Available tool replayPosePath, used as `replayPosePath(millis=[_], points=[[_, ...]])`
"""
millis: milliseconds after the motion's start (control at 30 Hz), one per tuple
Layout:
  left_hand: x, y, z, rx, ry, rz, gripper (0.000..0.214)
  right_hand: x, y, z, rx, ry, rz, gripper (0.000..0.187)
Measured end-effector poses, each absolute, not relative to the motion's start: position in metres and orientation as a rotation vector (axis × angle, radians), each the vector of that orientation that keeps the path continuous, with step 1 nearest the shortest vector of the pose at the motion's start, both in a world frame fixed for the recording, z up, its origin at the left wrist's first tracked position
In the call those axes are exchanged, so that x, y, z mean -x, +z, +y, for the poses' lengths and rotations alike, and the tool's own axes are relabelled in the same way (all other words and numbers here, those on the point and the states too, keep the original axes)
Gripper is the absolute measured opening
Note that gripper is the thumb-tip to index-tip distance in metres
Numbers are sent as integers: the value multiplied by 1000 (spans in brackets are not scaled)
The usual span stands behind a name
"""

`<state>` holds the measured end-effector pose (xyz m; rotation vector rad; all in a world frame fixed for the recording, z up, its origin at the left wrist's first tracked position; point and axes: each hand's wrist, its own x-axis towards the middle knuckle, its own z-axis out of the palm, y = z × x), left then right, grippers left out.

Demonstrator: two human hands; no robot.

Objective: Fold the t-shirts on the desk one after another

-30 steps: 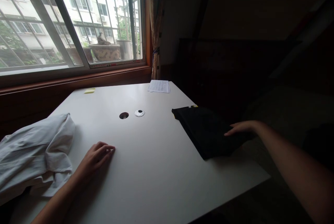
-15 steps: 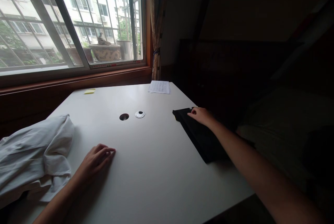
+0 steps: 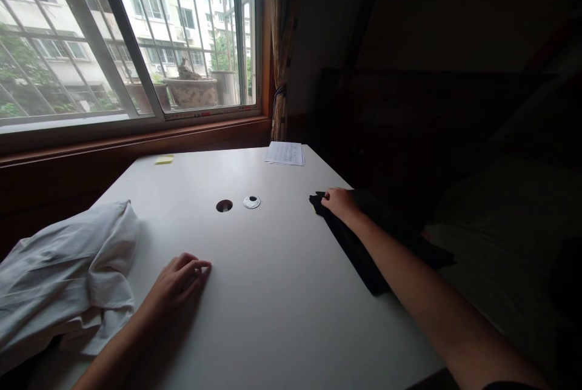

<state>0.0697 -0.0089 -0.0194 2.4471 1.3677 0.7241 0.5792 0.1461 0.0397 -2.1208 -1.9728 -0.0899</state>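
Observation:
My right hand [image 3: 340, 201] reaches across the white table [image 3: 273, 293] and its fingers are closed on the far corner of a folded black cloth [image 3: 364, 250] that lies along the table's right edge. My left hand [image 3: 178, 281] rests palm down on the table with its fingers stretched out, holding nothing. Just left of that hand lies a crumpled white garment [image 3: 63, 275].
A round cable hole [image 3: 224, 205] and its loose cap [image 3: 251, 201] sit mid-table. A printed sheet [image 3: 285, 153] and a yellow sticky pad [image 3: 164, 159] lie at the far edge under the window. Dark furniture stands to the right.
My right hand has moved from the near part of the black cloth up to its far corner and closed on it. The left hand has stayed in place.

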Motion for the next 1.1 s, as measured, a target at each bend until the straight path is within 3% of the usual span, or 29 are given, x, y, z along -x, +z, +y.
replayPosePath(millis=[267, 467, 733, 1100], points=[[-67, -23, -10, -2450, 716, 1359, 29, -570, 32, 142, 1986, 131, -1919, 23], [-66, -22, -11, -2458, 703, 1368, 29, -612, 44, 89, 1670, 289, -1957, 34], [-64, -30, -8, -2494, 725, 1338, 30, -654, 3, -25, 1813, 260, -2197, 62], [-62, -29, -8, -2485, 714, 1330, 31, -656, 12, -79, 1660, 196, -2268, 68]])
